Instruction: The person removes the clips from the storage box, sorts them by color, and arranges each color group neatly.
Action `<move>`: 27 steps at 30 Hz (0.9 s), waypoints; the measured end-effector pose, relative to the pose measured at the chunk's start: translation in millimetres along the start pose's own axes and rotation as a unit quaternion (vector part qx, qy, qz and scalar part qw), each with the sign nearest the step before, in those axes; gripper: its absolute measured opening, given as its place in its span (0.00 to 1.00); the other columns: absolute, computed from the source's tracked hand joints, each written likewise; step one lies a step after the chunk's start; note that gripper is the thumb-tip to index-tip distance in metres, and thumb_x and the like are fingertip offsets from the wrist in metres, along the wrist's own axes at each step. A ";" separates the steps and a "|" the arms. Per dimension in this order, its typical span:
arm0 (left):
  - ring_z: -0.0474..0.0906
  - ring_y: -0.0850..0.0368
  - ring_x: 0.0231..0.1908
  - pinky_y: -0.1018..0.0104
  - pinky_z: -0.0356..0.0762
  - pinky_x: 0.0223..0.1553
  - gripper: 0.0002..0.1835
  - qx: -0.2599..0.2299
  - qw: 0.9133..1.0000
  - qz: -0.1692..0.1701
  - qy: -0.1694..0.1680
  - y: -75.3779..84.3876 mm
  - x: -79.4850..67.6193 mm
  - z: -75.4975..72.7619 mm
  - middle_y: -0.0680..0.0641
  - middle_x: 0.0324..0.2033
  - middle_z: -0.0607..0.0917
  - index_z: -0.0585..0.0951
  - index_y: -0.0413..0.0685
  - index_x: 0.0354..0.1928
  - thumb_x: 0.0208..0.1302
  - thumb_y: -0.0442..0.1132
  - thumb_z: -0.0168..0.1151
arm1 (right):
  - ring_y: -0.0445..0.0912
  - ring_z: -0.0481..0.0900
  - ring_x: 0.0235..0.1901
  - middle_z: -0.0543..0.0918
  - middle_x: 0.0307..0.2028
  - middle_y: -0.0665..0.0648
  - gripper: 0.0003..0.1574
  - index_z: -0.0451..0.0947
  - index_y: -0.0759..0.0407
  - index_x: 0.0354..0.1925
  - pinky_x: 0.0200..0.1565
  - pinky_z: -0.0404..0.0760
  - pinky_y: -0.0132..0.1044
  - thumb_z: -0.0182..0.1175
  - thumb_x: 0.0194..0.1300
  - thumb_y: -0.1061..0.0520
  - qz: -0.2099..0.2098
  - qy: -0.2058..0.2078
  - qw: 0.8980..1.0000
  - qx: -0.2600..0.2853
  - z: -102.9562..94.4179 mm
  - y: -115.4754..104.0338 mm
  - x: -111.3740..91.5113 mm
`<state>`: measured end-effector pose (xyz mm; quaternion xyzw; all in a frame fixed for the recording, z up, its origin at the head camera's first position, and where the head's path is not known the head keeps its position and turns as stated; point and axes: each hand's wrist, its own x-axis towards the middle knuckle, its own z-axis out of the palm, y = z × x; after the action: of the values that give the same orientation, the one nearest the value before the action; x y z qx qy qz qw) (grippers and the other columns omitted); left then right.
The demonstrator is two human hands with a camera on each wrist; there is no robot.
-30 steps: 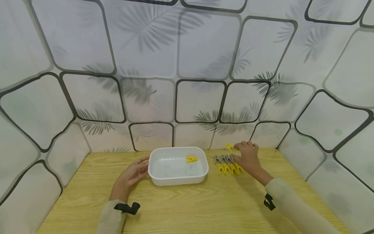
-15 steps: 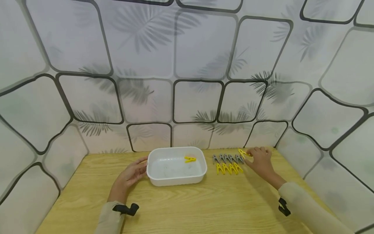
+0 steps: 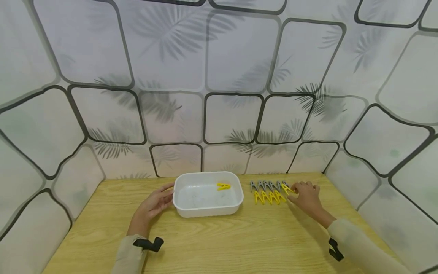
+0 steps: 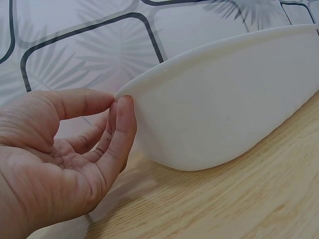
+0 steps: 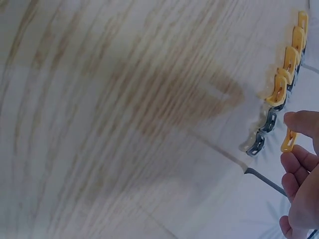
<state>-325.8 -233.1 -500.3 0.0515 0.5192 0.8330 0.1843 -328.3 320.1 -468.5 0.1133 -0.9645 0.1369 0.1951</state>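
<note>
At the left end of a white plastic basin (image 3: 208, 210), my left hand (image 3: 158, 201) holds the rim, its thumb and index fingertips meeting at the lip (image 4: 122, 92). My right hand (image 3: 307, 197) pinches a yellow clothespin (image 5: 289, 139) between thumb and fingers, near the right end of a row of grey clothespins (image 3: 265, 185). In the head view that clothespin overlaps the last grey one. A row of yellow clothespins (image 3: 268, 197) lies just in front of the grey ones. Inside the basin, toward its right side, rests a single yellow clothespin (image 3: 223, 186).
The wood-grain table (image 3: 239, 243) reaches back to a patterned white wall covering (image 3: 232, 118) that also rises on both sides. Dark straps (image 3: 148, 243) sit over both sleeves.
My right hand has moved right with the yellow clothespin, from above the grey row to its right end, then slightly lower toward the table. My left hand stays at the basin.
</note>
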 end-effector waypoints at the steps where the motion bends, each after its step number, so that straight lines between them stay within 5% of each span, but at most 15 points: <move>1: 0.84 0.66 0.44 0.73 0.83 0.45 0.17 -0.002 1.000 0.001 -0.001 0.0 0.1 -0.1 0.55 0.44 0.87 0.69 0.47 0.66 0.81 0.31 0.45 | 0.59 0.73 0.39 0.82 0.34 0.61 0.18 0.82 0.65 0.41 0.50 0.60 0.70 0.75 0.57 0.56 0.004 -0.002 1.000 0.002 0.8 0.7 -0.4; 27: 0.84 0.66 0.44 0.72 0.83 0.45 0.17 0.005 1.000 0.005 -0.004 -0.6 1.0 -0.3 0.56 0.44 0.87 0.70 0.48 0.65 0.81 0.30 0.43 | 0.60 0.74 0.40 0.83 0.35 0.62 0.21 0.83 0.68 0.44 0.49 0.60 0.67 0.74 0.59 0.54 0.071 -0.040 0.996 0.020 16.8 8.8 -3.1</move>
<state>-326.6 -232.8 -501.1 0.0585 0.5220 0.8312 0.1820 -333.7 323.6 -486.6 0.0543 -0.9743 0.1650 0.1434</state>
